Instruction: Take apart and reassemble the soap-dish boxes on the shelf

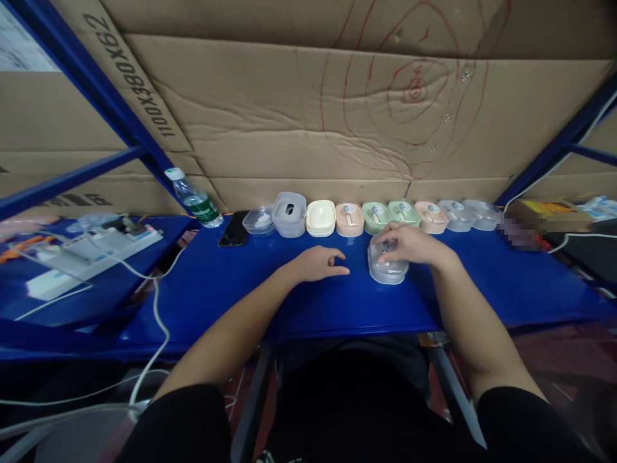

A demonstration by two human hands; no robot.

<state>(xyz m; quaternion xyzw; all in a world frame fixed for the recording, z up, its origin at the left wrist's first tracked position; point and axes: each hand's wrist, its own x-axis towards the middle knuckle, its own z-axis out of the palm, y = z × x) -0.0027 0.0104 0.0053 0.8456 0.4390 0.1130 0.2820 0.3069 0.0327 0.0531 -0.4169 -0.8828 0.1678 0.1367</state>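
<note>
A greyish see-through plastic food container stands on the blue table, in front of the row of containers. My right hand reaches over it from the right, fingers gripping its top; part of the lid is hidden beneath them. To its left, my left hand hovers near the table with thumb and fingers apart and nothing between them. Behind the hands are a peach container, a green container, a second green one and another peach one, all lidded.
Left along the row are stacked cream containers, stacked grey containers, clear lids, a black phone and a water bottle. More grey containers stand at right. A cardboard wall rises behind; a power strip lies far left.
</note>
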